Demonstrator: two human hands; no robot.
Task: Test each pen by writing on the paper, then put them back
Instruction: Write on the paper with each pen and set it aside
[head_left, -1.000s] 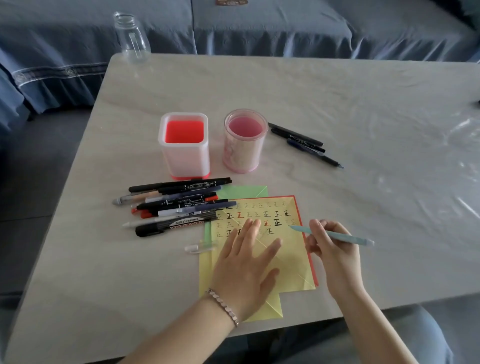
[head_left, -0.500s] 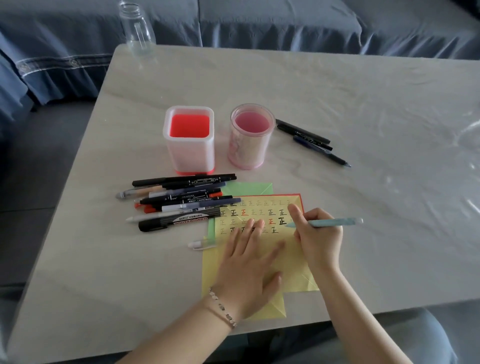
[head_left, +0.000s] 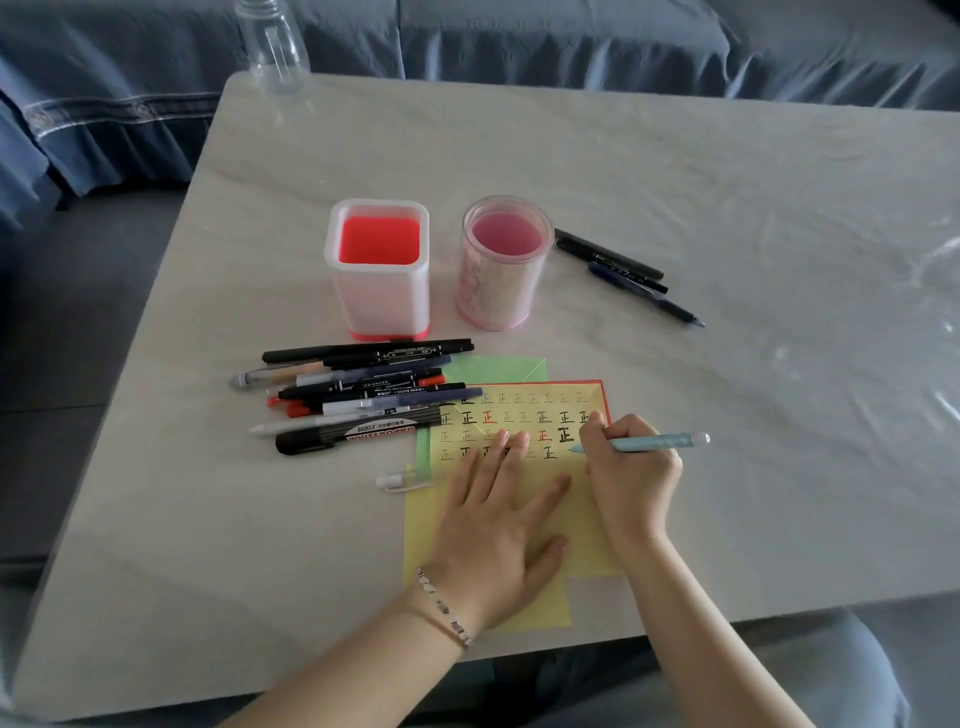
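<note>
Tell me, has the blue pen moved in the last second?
Yes. The blue pen moved further onto the yellow paper, toward the written characters.

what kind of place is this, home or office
Probably a home living room, not an office: the pale table stands beside a sofa draped in blue fabric, and loose pens lie on the table.

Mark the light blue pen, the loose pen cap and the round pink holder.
light blue pen (head_left: 660, 442): head view, middle of the exposed barrel.
loose pen cap (head_left: 402, 480): head view, middle of the cap.
round pink holder (head_left: 493, 291): head view, front wall.
</note>
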